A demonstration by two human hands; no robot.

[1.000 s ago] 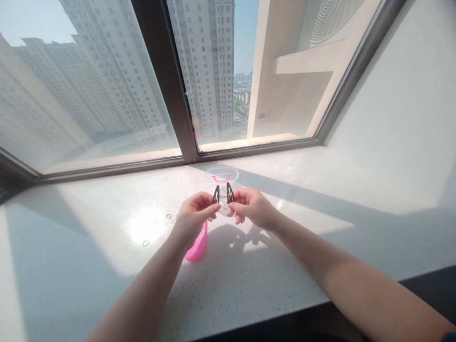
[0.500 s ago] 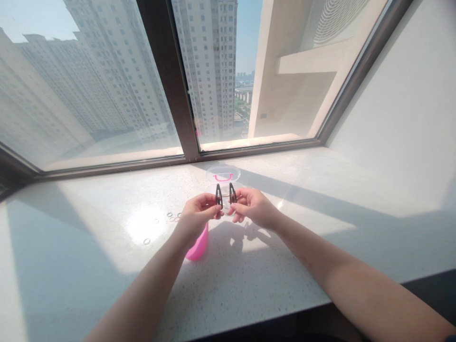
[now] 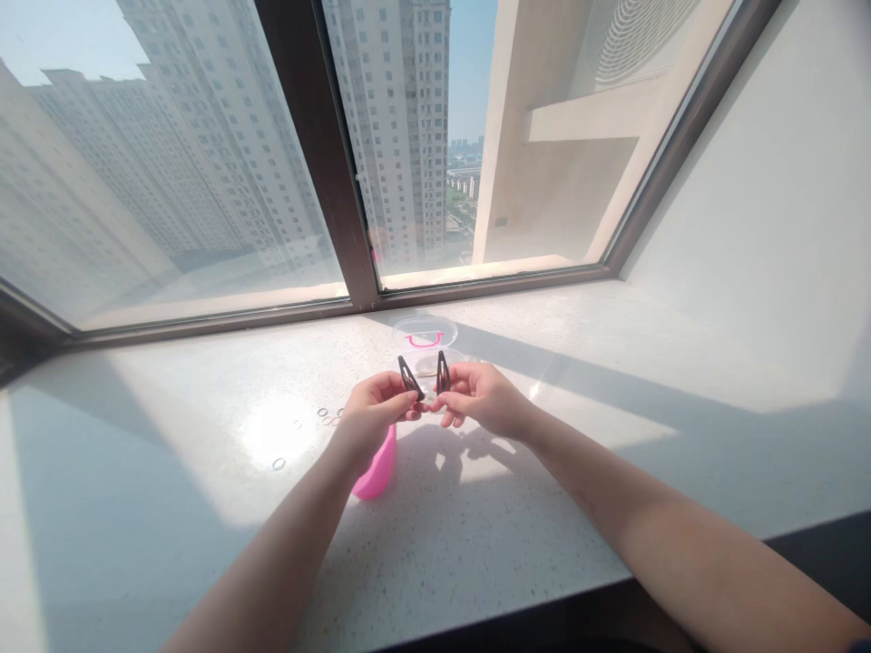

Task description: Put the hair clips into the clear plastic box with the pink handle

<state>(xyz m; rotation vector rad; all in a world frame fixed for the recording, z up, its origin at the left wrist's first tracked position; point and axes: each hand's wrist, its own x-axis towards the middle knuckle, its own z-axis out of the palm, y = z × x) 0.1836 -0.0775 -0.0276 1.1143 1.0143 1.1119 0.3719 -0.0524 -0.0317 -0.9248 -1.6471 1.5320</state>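
Note:
My left hand pinches a dark snap hair clip, its tip tilted to the left. In my right hand is a second dark snap hair clip, held nearly upright. Both clips are up above the sill, side by side with a small gap between them. Behind them stands a clear plastic case with a pink handle, partly hidden by my hands. Under my left wrist lies a bright pink object, mostly covered by the arm.
Several small rings lie on the speckled sill left of my left hand, one ring apart from the others. The window frame borders the sill at the back, and a white wall rises on the right.
The clip in my left hand has tilted over to the left, away from the other clip. My right hand and its clip have hardly moved.

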